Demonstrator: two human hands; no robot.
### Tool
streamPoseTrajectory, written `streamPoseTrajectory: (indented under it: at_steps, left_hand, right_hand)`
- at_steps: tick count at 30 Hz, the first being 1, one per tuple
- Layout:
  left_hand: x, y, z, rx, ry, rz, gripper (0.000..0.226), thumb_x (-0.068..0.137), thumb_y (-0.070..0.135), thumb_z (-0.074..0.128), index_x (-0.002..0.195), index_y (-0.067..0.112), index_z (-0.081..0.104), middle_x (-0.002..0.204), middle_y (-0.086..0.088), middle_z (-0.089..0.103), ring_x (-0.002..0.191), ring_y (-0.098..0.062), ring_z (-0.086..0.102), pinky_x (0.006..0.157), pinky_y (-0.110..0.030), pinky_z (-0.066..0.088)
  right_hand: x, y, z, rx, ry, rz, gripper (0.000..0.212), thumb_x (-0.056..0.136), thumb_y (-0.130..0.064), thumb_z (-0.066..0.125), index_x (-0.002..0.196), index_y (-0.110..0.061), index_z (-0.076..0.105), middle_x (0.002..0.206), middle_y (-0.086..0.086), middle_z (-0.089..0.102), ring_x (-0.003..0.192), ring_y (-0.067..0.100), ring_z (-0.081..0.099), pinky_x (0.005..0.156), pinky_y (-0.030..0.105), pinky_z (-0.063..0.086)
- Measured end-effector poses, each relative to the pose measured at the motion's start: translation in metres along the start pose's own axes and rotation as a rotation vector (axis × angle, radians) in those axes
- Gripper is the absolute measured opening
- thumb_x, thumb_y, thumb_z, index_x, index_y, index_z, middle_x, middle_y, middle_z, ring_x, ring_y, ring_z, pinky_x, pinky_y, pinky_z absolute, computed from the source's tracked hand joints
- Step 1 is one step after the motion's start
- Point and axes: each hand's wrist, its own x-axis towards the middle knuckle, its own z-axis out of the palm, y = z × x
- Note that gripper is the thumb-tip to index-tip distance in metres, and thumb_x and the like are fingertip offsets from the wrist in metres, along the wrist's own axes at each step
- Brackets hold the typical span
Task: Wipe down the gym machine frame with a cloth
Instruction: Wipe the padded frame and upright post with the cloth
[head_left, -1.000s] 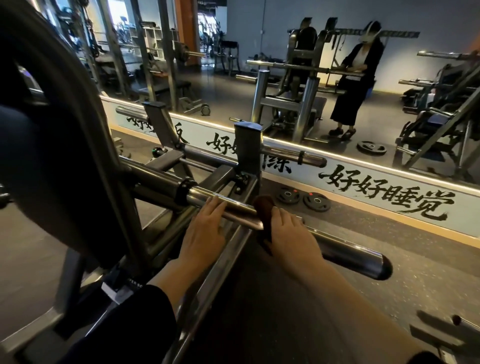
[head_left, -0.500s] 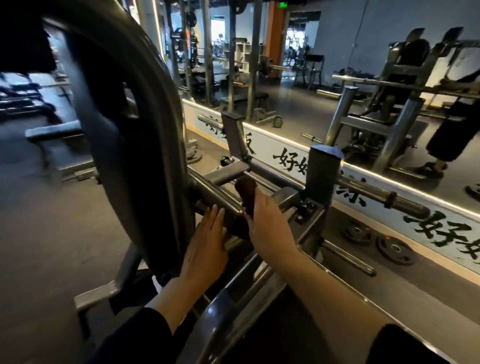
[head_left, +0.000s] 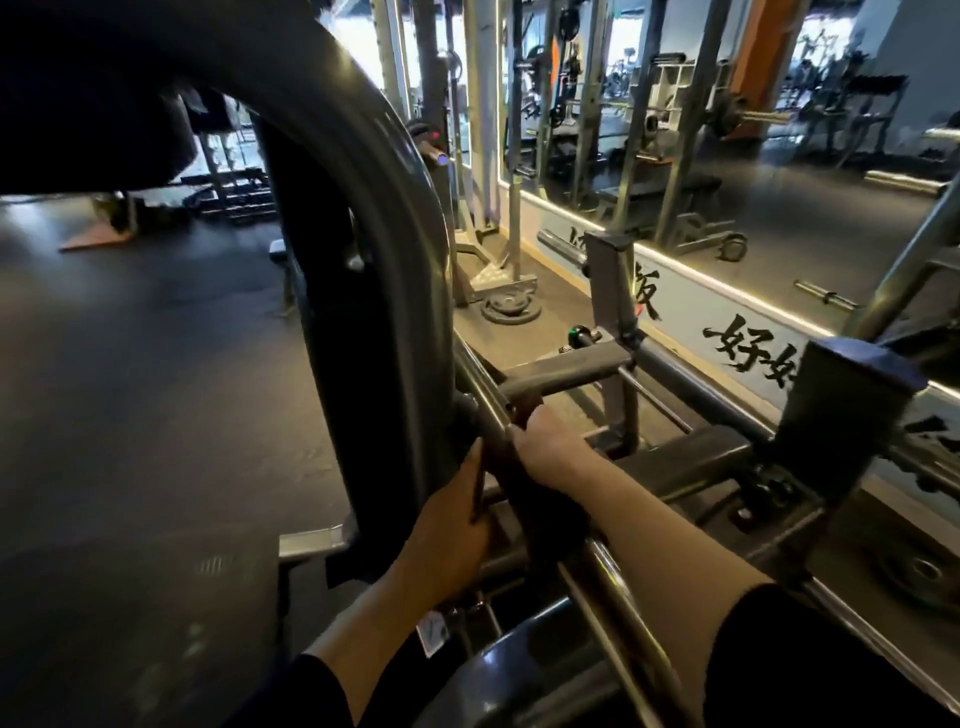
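A person's right hand (head_left: 545, 452) grips a dark brown cloth (head_left: 524, 402) against the chrome bar (head_left: 480, 387) of a gym machine frame (head_left: 374, 291), fingers curled round the cloth & pressing it where the bar meets the big curved grey upright. Cloth sits bunched at the bar's upper side, just beside a short grey cross-arm (head_left: 566, 366); part of it hangs under the hand, in shadow. Left hand (head_left: 449, 525) rests on the lower edge of the curved upright, approx. below the cloth; fingers lie along the metal, thumb near the bar, wrapped lightly round the edge w/ nothing else held. Both forearms bare, black sleeves at the bottom of the frame. Behind the machine: a wall mirror (head_left: 779, 171) w/ a lit strip along its base, reflecting racks & benches, and a pale band below it carrying black brush-style lettering (head_left: 737, 343). A weight plate (head_left: 511, 306) lies flat on the dark rubber floor (head_left: 156, 389) near a rack foot; another plate (head_left: 919, 571) lies at far right, partly hidden by the frame. Square dark post (head_left: 847, 410) stands right of the hands.
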Motion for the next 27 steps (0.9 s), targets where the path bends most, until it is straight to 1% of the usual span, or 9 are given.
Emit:
streamPoseTrajectory:
  at_steps: [4,7,10,13,16,19,21,24,27]
  left_hand:
    - [0.014,-0.002,0.002,-0.019,-0.017,-0.071,0.06,0.1,0.01,0.047,0.149,0.032,0.021,0.138,0.011,0.041,0.129,-0.006,0.043,0.095,-0.01,0.036]
    - [0.025,-0.015,0.003,-0.063,0.069,-0.062,0.042,0.102,0.013,0.045,0.138,0.034,0.04,0.131,0.006,0.054,0.119,-0.003,0.055,0.091,-0.015,0.047]
    - [0.03,-0.017,-0.001,-0.033,0.053,-0.08,0.04,0.101,0.012,0.045,0.132,0.038,0.041,0.125,0.009,0.055,0.107,0.004,0.056,0.082,-0.009,0.048]
    - [0.032,-0.015,-0.005,-0.098,-0.013,-0.149,0.06,0.098,0.003,0.048,0.147,0.031,0.027,0.141,0.007,0.043,0.129,-0.011,0.046,0.108,-0.029,0.041]
    - [0.033,-0.018,-0.011,-0.038,-0.047,-0.131,0.07,0.096,-0.001,0.05,0.147,0.036,0.019,0.145,0.009,0.036,0.136,-0.012,0.038,0.113,-0.025,0.032]
    - [0.027,-0.019,-0.021,0.166,0.08,0.052,0.066,0.093,0.001,0.056,0.13,0.046,0.025,0.138,0.011,0.042,0.128,-0.003,0.042,0.103,-0.006,0.031]
    - [0.021,-0.016,-0.031,0.364,0.242,0.2,0.055,0.09,0.005,0.062,0.125,0.042,0.04,0.128,0.008,0.057,0.112,0.005,0.052,0.097,-0.01,0.041]
    - [0.014,-0.002,-0.052,0.619,0.463,0.435,0.032,0.088,0.016,0.06,0.118,0.025,0.059,0.115,0.004,0.06,0.095,0.006,0.052,0.084,-0.008,0.039]
    - [0.023,0.021,-0.072,0.742,0.606,0.574,0.037,0.087,0.024,0.046,0.122,0.015,0.054,0.129,-0.002,0.047,0.116,-0.016,0.048,0.097,-0.026,0.041]
  right_hand:
    - [-0.023,0.011,0.003,-0.275,-0.111,-0.238,0.046,0.099,-0.024,0.05,0.142,-0.018,0.033,0.139,0.013,0.041,0.126,0.028,0.047,0.101,0.039,0.045]
    - [-0.041,0.017,0.01,-0.581,-0.084,-0.371,0.067,0.097,-0.017,0.051,0.153,-0.022,0.015,0.16,0.013,0.011,0.147,0.033,0.016,0.119,0.045,0.025]
    - [-0.03,0.012,0.01,-0.468,-0.078,-0.334,0.066,0.098,-0.015,0.049,0.154,-0.02,0.013,0.161,0.012,0.009,0.148,0.031,0.013,0.119,0.043,0.021]
    - [0.003,0.004,0.018,-0.361,-0.065,-0.273,0.059,0.1,-0.019,0.046,0.152,-0.019,0.018,0.16,0.015,0.014,0.145,0.034,0.019,0.118,0.047,0.025]
    - [0.033,-0.006,0.028,-0.361,-0.028,-0.247,0.056,0.1,-0.02,0.044,0.151,-0.016,0.021,0.159,0.019,0.016,0.144,0.037,0.024,0.117,0.049,0.028]
    - [0.048,-0.013,0.034,-0.376,0.015,-0.249,0.058,0.1,-0.022,0.046,0.151,-0.017,0.021,0.159,0.017,0.018,0.145,0.036,0.021,0.118,0.049,0.024]
    - [0.05,-0.016,0.033,-0.356,0.023,-0.246,0.057,0.096,-0.025,0.053,0.147,-0.019,0.03,0.156,0.014,0.026,0.144,0.034,0.023,0.119,0.049,0.023]
    - [0.033,-0.024,0.028,0.155,0.002,-0.196,0.025,0.094,-0.022,0.057,0.119,-0.02,0.056,0.123,0.006,0.059,0.117,0.023,0.056,0.105,0.047,0.045]
    - [0.0,-0.044,0.036,0.904,-0.196,-0.092,0.02,0.098,-0.017,0.05,0.115,-0.02,0.059,0.108,0.009,0.069,0.099,0.023,0.067,0.093,0.043,0.053]
